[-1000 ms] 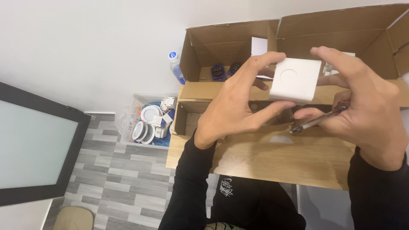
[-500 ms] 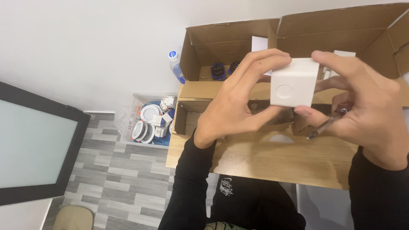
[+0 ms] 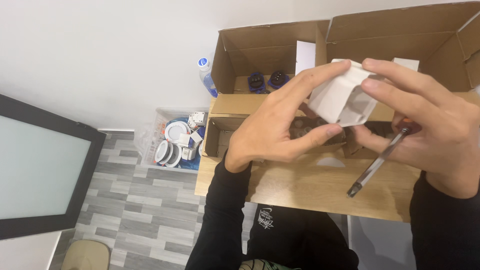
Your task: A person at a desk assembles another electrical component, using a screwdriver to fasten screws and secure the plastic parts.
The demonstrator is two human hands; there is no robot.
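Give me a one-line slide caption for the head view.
Both hands, left hand and right hand, hold a white plastic box above a wooden table; the right also grips a screwdriver.

We wear long black sleeves reaching the wrists of our bare left hand [image 3: 272,135] and right hand [image 3: 432,135], with dark trousers bearing a small white emblem.

From my remote seat the view is bright and evenly lit, with soft light that seems to come from above; I see only a faint shadow under my left hand [image 3: 280,125] on the wooden table [image 3: 300,187]. Both hands and the white box [image 3: 342,100] between them look slightly soft, while the floor beyond my left hand stays crisp. The screwdriver [image 3: 380,160] shaft in my right hand [image 3: 430,130] glints slightly, and lines bend towards the edges.
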